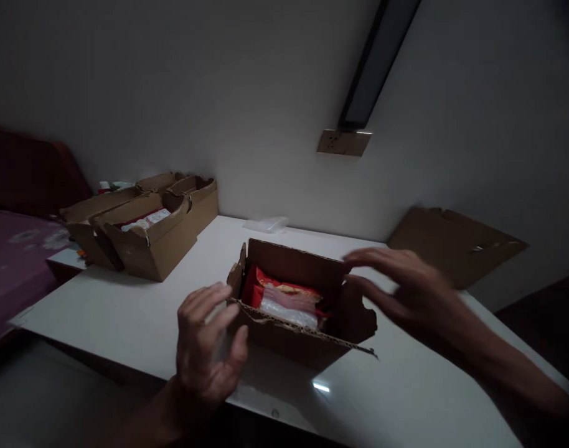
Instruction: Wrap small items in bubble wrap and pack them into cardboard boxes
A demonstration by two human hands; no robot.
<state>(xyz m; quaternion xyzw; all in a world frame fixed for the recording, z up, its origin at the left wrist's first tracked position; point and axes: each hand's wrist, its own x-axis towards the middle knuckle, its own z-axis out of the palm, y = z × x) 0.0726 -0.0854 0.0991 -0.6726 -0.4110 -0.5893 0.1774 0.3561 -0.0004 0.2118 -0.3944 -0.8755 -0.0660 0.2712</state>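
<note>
An open cardboard box (pixel 289 339) with ragged edges stands on the white table, between my two hands. Inside it lie a red packet (pixel 284 283) and a clear plastic-wrapped pack (pixel 289 305), pinkish along its upper part. My left hand (pixel 210 342) is at the box's left front corner, fingers apart and holding nothing; whether the fingertips touch the cardboard I cannot tell. By the right rear corner, my right hand (pixel 396 280) has its thumb and fingers spread around the rim, slightly blurred, with no object visible in it.
Several open cardboard boxes (pixel 172 249) sit at the table's left end, one with a white patterned pack (pixel 149 219) inside. Clear plastic (pixel 266 224) lies by the wall. A flattened-looking carton (pixel 443 242) leans at the right. The table (pixel 126 311) has a bed (pixel 18 261) beside it.
</note>
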